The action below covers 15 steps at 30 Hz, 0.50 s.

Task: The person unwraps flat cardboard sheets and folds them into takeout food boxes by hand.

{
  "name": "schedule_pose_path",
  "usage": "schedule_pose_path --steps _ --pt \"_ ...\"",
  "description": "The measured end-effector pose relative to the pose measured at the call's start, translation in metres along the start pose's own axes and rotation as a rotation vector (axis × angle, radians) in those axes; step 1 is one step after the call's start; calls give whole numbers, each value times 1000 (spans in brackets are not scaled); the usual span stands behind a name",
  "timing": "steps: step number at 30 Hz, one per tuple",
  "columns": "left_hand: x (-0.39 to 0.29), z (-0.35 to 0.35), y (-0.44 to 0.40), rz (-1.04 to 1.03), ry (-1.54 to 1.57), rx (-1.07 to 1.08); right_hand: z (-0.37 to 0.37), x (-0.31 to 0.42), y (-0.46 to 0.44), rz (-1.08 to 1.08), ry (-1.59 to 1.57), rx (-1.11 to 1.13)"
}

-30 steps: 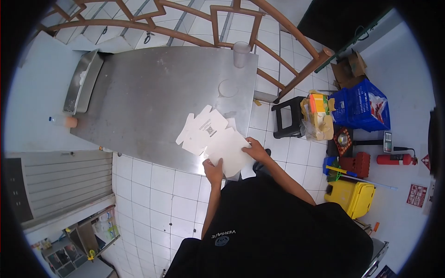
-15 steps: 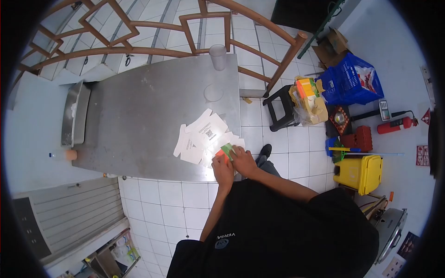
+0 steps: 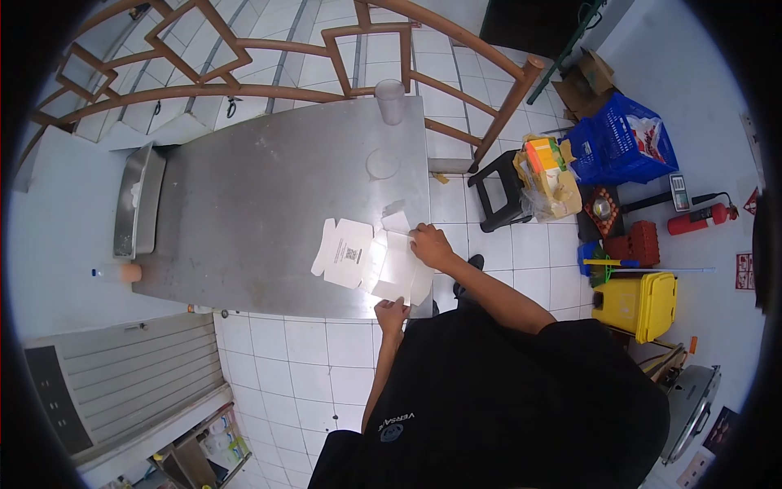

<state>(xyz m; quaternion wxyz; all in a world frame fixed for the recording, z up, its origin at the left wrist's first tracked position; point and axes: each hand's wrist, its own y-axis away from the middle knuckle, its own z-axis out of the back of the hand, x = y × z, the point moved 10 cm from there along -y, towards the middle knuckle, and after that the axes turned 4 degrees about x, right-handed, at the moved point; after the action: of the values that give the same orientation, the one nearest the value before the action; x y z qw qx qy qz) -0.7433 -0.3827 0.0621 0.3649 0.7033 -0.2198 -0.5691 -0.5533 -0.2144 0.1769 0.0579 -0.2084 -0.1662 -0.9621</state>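
Note:
A white cardboard box blank (image 3: 349, 254) lies unfolded on the steel table (image 3: 244, 196), with small print and a square code on its left panel. My left hand (image 3: 393, 312) pinches the blank's near edge, close to the table's front edge. At the blank's right side, my right hand (image 3: 430, 246) has its fingers closed on the far corner. Creased panels spread between the two hands. A small white flap (image 3: 396, 222) sticks out beyond the far side.
A plastic cup (image 3: 390, 102) and a clear round lid (image 3: 382, 164) are farther back on the table. A metal tray (image 3: 140, 202) and a bottle (image 3: 118, 273) line the left end. Right of the table stands a black stool (image 3: 498, 191) bearing packages.
The orange and green printed part seen half a second ago no longer shows; the blank lies flatter with its white side up. My hands have moved apart, from close together to separate edges.

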Motion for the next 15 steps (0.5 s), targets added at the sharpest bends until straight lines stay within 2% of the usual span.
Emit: schedule_pose_path --steps 2,5,12,15 --pt "-2 1 12 -15 101 -64 3 1 1 -11 -2 -30" --pt "-6 -10 18 68 125 92 0 -1 -3 -41 -15 -63" --pt "-31 -24 46 145 243 122 27 13 16 3 -215 -214" --pt "-30 -22 47 163 284 110 20 10 13 -137 -301 204"
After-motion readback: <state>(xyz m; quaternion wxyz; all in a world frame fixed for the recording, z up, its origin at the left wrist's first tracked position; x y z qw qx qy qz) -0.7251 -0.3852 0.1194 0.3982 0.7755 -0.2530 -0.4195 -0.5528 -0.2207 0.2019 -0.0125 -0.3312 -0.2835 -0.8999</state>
